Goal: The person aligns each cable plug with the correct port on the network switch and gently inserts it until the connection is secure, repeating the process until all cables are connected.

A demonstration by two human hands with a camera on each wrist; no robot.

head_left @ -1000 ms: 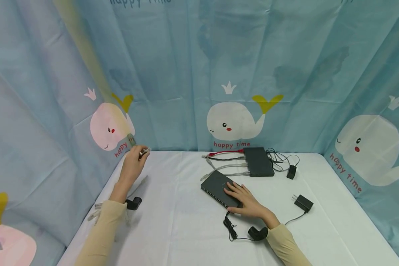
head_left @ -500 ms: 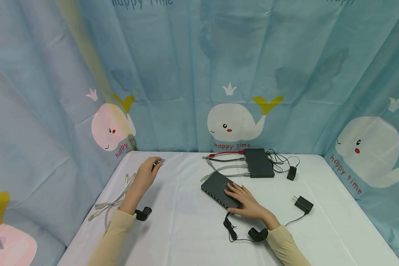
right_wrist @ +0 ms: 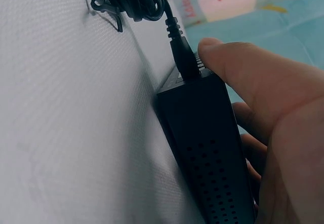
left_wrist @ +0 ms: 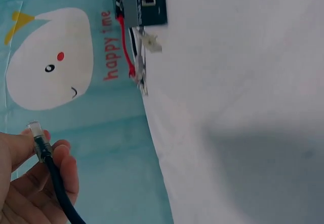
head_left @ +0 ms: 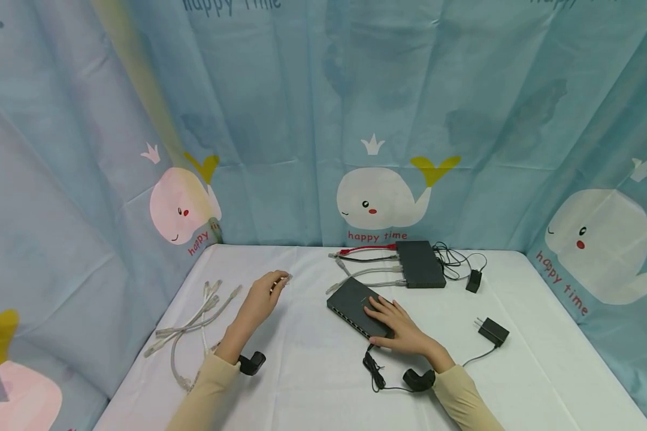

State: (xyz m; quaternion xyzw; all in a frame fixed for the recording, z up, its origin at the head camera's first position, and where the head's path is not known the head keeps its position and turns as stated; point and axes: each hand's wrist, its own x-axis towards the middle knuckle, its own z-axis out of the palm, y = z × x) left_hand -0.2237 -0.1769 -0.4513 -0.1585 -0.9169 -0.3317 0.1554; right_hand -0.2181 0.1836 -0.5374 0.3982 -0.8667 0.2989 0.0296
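My left hand is raised over the left-centre of the table. It pinches a dark network cable just behind its clear plug, thumb on one side and fingers on the other. My right hand rests with spread fingers on top of a black network switch, which lies at an angle with its row of ports facing front left. In the right wrist view, the thumb lies at the switch's edge beside a black power plug seated in it.
A second black switch at the back has red, black and grey cables plugged in. Several loose grey network cables lie at left. One power adapter sits at right, another behind it. A bundled cord lies in front.
My left hand has moved right and toward the front with the dark cable, away from the loose grey cables, now uncovered. My right hand and the switch stay put.
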